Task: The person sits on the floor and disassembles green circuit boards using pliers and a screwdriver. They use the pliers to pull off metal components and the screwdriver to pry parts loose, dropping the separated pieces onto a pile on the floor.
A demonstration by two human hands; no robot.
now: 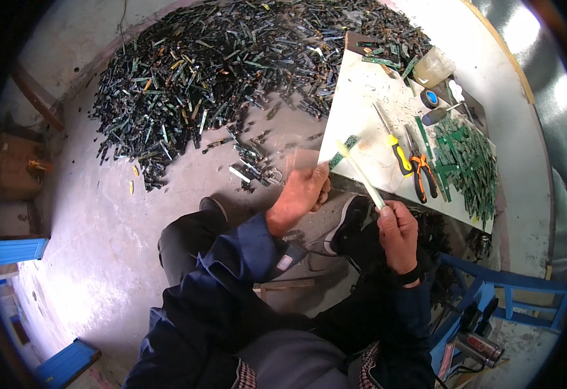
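My left hand (304,196) is closed, its thumb and fingers pinching the lower end of a narrow green circuit board strip (344,152). In my right hand (399,236) is a pale, slim stick-like tool (364,176), slanting up and left. Its far end is close to the strip; whether they touch I cannot tell. Both hands are in front of the white board (361,91). On that board lie a yellow-and-black handled screwdriver (397,150), orange-and-black pliers (420,170) and a heap of green circuit board strips (468,165).
A large pile of dark strip-shaped parts (212,78) covers the floor ahead. At the board's right edge are a blue tape roll (430,98), a dark-handled tool (434,117) and a cloudy container (434,67). A blue frame (510,282) and a metal can (480,349) are at lower right.
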